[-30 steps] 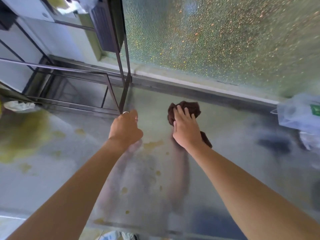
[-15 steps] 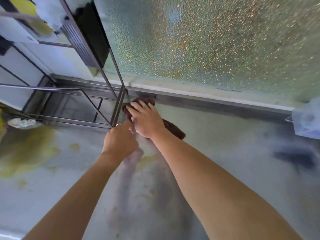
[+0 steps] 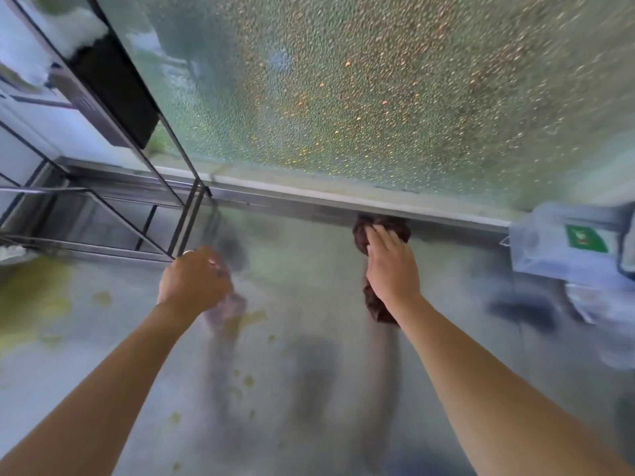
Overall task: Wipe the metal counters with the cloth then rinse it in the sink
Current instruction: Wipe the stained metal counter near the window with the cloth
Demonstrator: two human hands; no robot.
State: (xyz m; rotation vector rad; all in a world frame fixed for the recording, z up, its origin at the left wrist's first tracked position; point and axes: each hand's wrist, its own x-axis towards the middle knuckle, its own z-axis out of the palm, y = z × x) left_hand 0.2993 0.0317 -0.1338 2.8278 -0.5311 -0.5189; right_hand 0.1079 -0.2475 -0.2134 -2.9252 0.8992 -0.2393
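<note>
Both arms reach forward: right hand (image 3: 391, 269) flat, fingers straight, palm down; left hand (image 3: 194, 281) curled in a fist

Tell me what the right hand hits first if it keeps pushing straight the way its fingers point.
Probably the raised metal back edge of the counter. The right hand presses the brown cloth already bunched against it, with the textured glass panel just behind.

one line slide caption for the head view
Right hand presses a brown cloth along the stained metal counter's back edge; left hand rests fisted.

Bare forearms, no sleeves, silver ring (image 3: 188, 252) on left hand (image 3: 192, 281)
</note>
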